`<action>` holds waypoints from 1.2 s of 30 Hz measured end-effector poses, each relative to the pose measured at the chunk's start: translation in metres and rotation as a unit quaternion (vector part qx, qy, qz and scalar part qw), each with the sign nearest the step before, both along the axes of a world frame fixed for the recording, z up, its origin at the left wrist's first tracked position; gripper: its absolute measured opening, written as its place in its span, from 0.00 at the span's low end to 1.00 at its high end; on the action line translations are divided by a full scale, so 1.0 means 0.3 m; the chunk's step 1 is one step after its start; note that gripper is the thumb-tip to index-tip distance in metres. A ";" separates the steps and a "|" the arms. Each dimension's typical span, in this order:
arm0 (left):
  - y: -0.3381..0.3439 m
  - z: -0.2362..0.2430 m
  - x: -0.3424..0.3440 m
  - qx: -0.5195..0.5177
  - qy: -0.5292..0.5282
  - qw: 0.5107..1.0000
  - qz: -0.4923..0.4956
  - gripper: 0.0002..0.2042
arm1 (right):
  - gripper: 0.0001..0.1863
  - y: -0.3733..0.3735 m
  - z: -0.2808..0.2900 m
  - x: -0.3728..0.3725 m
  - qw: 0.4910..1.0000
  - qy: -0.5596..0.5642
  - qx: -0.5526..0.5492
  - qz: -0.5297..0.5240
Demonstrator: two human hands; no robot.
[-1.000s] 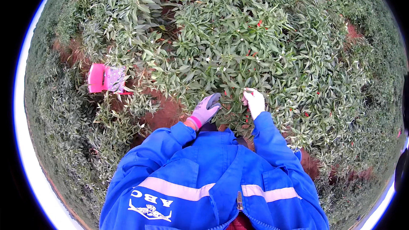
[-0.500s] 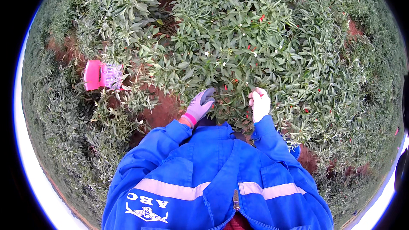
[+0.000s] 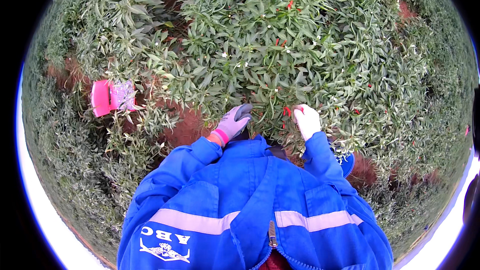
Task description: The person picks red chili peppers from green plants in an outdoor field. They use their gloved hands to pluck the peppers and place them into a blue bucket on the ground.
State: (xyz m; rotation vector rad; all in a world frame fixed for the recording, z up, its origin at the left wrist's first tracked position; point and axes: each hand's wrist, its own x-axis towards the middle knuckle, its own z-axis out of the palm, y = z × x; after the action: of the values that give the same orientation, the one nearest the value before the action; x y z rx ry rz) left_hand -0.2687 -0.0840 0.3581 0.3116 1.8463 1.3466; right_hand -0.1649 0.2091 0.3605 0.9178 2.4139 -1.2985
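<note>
My right hand, in a white glove, is pinched at the near side of a leafy chilli plant. A small bit of red shows between its fingers, seemingly a red chilli pepper. Just left of those fingertips hang more red chillies among green leaves. My left hand wears a lilac glove with grey fingers and a pink cuff. Its fingers and thumb curl toward each other close to the lower leaves; whatever lies inside them is hidden.
A bright pink plastic container with a patterned light side stands among the plants at left. By my right forearm a round blue object partly shows. Reddish soil lies between dense rows, and scattered red chillies dot the foliage.
The view has shifted slightly, so the plants sit lower and further left. My right hand stays pinched and is a little further right; my left hand keeps its curled pose. More of the blue object shows.
</note>
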 end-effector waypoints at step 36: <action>0.002 -0.011 -0.016 -0.064 0.012 0.998 -0.006 0.26 | 0.15 -0.020 0.045 -0.156 0.926 -0.007 0.027 0.376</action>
State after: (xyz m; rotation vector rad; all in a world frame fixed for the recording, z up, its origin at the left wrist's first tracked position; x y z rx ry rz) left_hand -0.2736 -0.0833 0.3548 0.2732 1.9380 1.2139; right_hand -0.2116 0.2032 0.3740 -0.0341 2.4032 -0.9146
